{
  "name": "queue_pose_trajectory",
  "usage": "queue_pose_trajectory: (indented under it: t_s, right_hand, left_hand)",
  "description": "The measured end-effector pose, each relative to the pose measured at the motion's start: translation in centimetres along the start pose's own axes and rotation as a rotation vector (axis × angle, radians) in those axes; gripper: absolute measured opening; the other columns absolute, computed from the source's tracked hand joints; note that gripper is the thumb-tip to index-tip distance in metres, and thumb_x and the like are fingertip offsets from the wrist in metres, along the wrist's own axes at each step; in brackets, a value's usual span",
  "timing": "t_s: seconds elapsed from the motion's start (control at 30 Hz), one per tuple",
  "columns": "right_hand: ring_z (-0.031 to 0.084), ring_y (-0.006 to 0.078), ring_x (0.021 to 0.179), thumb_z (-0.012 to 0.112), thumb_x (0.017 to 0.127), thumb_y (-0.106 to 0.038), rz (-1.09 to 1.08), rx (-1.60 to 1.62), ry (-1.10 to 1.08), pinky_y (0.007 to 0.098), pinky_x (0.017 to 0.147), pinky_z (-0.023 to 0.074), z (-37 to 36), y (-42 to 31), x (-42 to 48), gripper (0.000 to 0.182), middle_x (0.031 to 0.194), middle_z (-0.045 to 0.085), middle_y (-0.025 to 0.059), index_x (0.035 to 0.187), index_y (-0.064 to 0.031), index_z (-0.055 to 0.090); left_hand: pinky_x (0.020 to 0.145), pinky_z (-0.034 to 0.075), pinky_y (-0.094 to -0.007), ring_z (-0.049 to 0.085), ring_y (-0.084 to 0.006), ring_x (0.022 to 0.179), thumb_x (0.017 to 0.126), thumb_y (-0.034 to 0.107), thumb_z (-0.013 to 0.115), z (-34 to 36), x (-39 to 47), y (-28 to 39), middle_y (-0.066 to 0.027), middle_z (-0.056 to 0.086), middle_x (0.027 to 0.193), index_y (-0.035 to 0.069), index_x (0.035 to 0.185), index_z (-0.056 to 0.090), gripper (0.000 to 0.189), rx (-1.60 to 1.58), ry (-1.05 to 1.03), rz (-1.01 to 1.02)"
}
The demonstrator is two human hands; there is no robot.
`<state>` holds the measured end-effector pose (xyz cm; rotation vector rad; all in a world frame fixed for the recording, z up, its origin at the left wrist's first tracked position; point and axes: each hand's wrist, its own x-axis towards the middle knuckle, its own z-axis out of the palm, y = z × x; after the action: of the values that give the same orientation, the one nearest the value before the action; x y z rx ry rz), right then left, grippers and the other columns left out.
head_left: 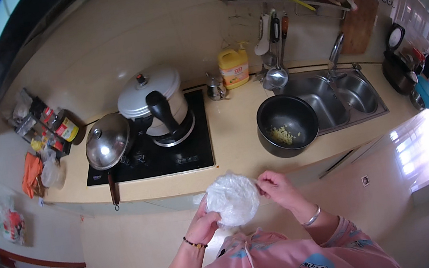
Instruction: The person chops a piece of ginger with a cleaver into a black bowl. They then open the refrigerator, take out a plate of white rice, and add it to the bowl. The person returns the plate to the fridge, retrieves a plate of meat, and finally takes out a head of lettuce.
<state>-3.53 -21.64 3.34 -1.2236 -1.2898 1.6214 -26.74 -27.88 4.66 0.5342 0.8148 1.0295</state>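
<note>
A bowl-shaped bundle covered in crinkled clear plastic film (232,199) is held before my chest, just off the counter's front edge. My left hand (204,221) grips its left side, the thumb lying on top. With bent fingers, my right hand (277,187) pinches the film at the right edge. What lies beneath the film cannot be made out. On the counter ahead and to the right stands a black inner pot (288,123). Small pale yellow chopped pieces (282,135) lie on its bottom.
Left on the black cooktop (186,164) are a large lidded pressure cooker (152,97) and a lidded wok (109,142), whose handle overhangs the counter edge. A double steel sink (323,104) adjoins the pot. A yellow detergent jug (234,67) and a small metal pot (216,86) stand by the wall.
</note>
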Motion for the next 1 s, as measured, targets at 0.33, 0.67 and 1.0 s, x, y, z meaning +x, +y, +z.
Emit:
queue_pose_trajectory:
  t_s: [0.33, 0.67, 1.0]
  right_hand:
    - [0.036, 0.0039, 0.049, 0.057, 0.089, -0.018, 0.23, 0.506, 0.036, 0.0189, 0.043, 0.0269, -7.4, -4.6, 3.4, 0.019, 0.062, 0.044, -0.0031, 0.075, -0.0052, 0.054]
    - [0.048, 0.0023, 0.059, 0.064, 0.083, -0.01, -0.176, 0.01, 0.571, 0.0173, 0.05, 0.0378, -10.4, -6.4, 8.6, 0.012, 0.07, 0.059, -0.0025, 0.089, 0.0004, 0.065]
    - [0.053, 0.0057, 0.06, 0.065, 0.079, -0.005, -0.483, -0.299, 0.452, 0.0214, 0.053, 0.0431, -12.2, -7.8, 9.9, 0.011, 0.071, 0.062, 0.004, 0.088, 0.0009, 0.063]
  left_hand:
    - [0.091, 0.045, -0.034, 0.047, -0.0184, 0.115, 0.068, -0.005, 0.046, 3.7, 13.0, 3.7, -0.0055, 0.047, 0.126, 0.012, 0.138, 0.03, 0.074, 0.117, -0.209, -0.022]
    - [0.085, 0.047, -0.0291, 0.052, -0.0155, 0.108, 0.072, -0.008, 0.048, 7.7, 21.6, 3.9, -0.0046, 0.05, 0.121, 0.011, 0.139, 0.029, 0.072, 0.22, -0.26, -0.074]
    - [0.085, 0.048, -0.0294, 0.053, -0.0163, 0.105, 0.075, -0.006, 0.058, 11.2, 26.8, -0.1, -0.005, 0.052, 0.118, 0.011, 0.136, 0.032, 0.068, 0.36, -0.089, 0.019]
